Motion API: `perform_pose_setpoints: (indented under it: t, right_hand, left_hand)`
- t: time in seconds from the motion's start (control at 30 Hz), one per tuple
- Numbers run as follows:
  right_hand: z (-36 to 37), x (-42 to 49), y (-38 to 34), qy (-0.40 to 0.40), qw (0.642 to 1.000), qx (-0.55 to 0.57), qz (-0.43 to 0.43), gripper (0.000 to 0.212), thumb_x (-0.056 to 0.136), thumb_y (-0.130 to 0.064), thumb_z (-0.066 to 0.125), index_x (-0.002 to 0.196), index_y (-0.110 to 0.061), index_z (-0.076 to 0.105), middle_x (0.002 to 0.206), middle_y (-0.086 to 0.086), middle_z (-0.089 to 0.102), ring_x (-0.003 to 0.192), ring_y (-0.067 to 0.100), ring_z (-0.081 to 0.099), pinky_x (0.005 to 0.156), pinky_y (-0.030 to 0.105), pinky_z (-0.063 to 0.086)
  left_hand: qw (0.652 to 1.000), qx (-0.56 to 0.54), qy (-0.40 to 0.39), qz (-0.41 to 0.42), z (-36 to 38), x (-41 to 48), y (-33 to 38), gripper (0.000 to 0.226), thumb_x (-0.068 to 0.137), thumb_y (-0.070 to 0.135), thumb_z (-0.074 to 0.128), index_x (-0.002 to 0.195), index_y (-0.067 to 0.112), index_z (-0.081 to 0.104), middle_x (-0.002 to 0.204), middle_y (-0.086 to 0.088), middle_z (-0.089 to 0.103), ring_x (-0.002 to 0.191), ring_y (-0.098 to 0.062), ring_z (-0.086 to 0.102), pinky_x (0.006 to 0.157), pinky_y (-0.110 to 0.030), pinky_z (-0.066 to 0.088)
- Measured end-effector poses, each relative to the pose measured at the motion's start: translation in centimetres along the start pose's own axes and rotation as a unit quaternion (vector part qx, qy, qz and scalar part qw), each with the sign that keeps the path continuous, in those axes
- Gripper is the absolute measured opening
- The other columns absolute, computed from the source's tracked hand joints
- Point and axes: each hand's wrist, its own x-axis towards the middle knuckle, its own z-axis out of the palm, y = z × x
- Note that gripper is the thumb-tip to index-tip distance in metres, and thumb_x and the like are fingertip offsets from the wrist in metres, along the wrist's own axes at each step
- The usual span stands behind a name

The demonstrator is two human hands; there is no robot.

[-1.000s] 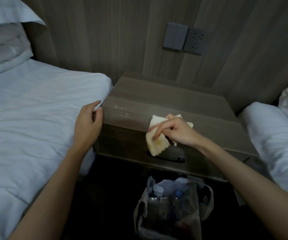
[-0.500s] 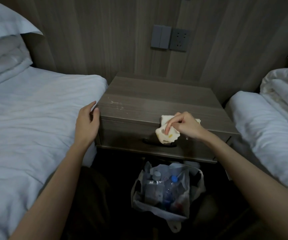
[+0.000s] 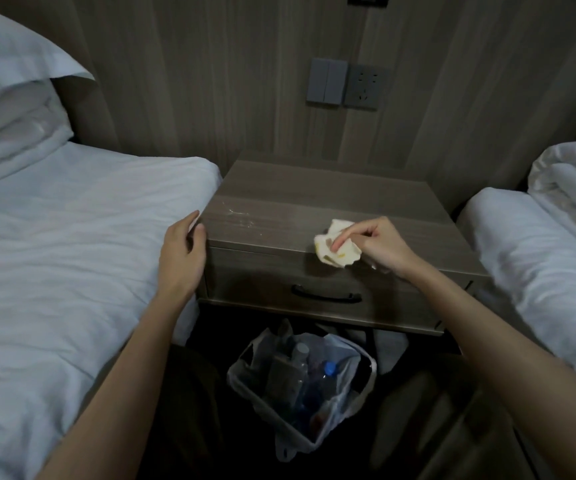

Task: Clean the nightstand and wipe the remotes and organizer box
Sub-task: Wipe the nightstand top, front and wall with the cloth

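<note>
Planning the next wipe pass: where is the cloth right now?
In the head view, the cloth is bunched in the right hand at the front edge of the nightstand top, right of centre, above the drawer handle.

Crumpled cloth (image 3: 338, 245) on nightstand (image 3: 314, 199) front edge

We are looking forward and down from head height through one wide-angle camera, facing the wall (image 3: 210, 81) and hovering close above the nightstand (image 3: 331, 195).
</note>
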Motion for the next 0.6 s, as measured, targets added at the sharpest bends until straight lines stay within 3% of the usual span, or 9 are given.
perform_pose_setpoints:
  t: [0.07,0.1,0.2,0.27,0.37,0.43,0.47,0.53,0.6]
  right_hand:
    - [0.2,1.8,-1.1,0.052,0.998,0.017,-0.025,0.048,0.089,0.004,0.047,0.071,-0.027,0.079,0.073,0.014,0.073,0.060,0.045,0.058,0.050,0.042,0.047]
    - [0.4,3.1,-1.8,0.068,0.997,0.016,-0.035,0.046,0.089,0.004,0.048,0.074,-0.026,0.079,0.083,0.013,0.075,0.070,0.047,0.060,0.058,0.045,0.049]
    - [2.1,7.6,-3.8,0.066,0.995,-0.031,-0.062,0.041,0.088,0.005,0.046,0.085,-0.020,0.078,0.102,0.005,0.075,0.042,0.009,0.048,0.045,0.017,0.034]
    - [4.0,10.9,-4.8,0.051,0.991,-0.092,-0.082,0.041,0.086,0.007,0.045,0.095,-0.016,0.078,0.104,-0.002,0.072,0.041,0.002,0.045,0.044,0.011,0.031]
    - [7.2,17.1,-4.7,0.008,0.985,-0.149,-0.084,0.045,0.084,0.009,0.042,0.107,-0.012,0.074,0.107,0.004,0.069,0.059,-0.008,0.055,0.069,0.008,0.043]
    - [9.2,21.3,-3.9,0.005,0.982,-0.180,-0.049,0.051,0.085,0.005,0.038,0.116,-0.019,0.071,0.122,0.009,0.064,0.093,0.014,0.061,0.096,0.033,0.048]
    - [10.2,23.3,-3.3,0.004,0.981,-0.189,-0.031,0.053,0.086,0.002,0.036,0.121,-0.024,0.068,0.124,0.010,0.061,0.105,0.027,0.056,0.098,0.040,0.045]
    - [12.3,25.4,-2.8,-0.023,0.979,-0.202,-0.009,0.053,0.091,-0.004,0.034,0.128,-0.029,0.062,0.116,0.010,0.056,0.107,0.027,0.047,0.088,0.035,0.044]
    - [14.1,26.2,-2.6,-0.069,0.976,-0.207,-0.028,0.050,0.095,-0.005,0.032,0.132,-0.025,0.059,0.126,0.014,0.057,0.116,0.032,0.043,0.098,0.036,0.036]
  left_hand:
    - [1.000,-0.006,0.002,-0.009,0.0,0.3,0.1,0.039,0.102,0.028,0.043,0.138,0.015,0.050,0.140,-0.007,0.049,0.129,-0.022,0.047,0.111,-0.043,0.037]
    - [1.000,-0.009,0.006,-0.017,0.1,0.6,0.2,0.040,0.102,0.029,0.043,0.139,0.016,0.049,0.141,-0.007,0.049,0.129,-0.021,0.047,0.111,-0.043,0.038]
    - [0.998,-0.027,0.021,-0.043,0.3,1.5,0.4,0.039,0.102,0.028,0.044,0.139,0.019,0.049,0.141,-0.004,0.048,0.126,-0.019,0.049,0.109,-0.039,0.040]
    - [0.998,-0.031,0.024,-0.054,0.4,2.2,0.4,0.038,0.101,0.027,0.045,0.139,0.020,0.050,0.140,-0.003,0.049,0.124,-0.017,0.050,0.107,-0.038,0.042]
    - [0.997,-0.026,0.028,-0.065,0.3,3.3,-0.3,0.037,0.100,0.027,0.046,0.137,0.022,0.052,0.139,0.000,0.052,0.125,-0.017,0.050,0.108,-0.039,0.041]
    - [0.997,-0.018,0.032,-0.074,0.2,3.9,-0.9,0.037,0.100,0.027,0.046,0.137,0.022,0.053,0.138,0.002,0.054,0.126,-0.017,0.050,0.108,-0.038,0.040]
    - [0.997,-0.015,0.036,-0.073,0.2,4.1,-1.2,0.037,0.100,0.027,0.046,0.136,0.023,0.053,0.137,0.002,0.055,0.125,-0.016,0.051,0.108,-0.038,0.040]
    - [0.996,-0.013,0.049,-0.072,0.2,4.6,-1.5,0.036,0.099,0.027,0.048,0.134,0.024,0.055,0.134,0.003,0.058,0.120,-0.014,0.054,0.105,-0.036,0.042]
    - [0.995,-0.011,0.060,-0.080,0.2,5.1,-1.6,0.034,0.099,0.027,0.048,0.132,0.026,0.057,0.132,0.005,0.059,0.106,-0.007,0.056,0.097,-0.028,0.043]
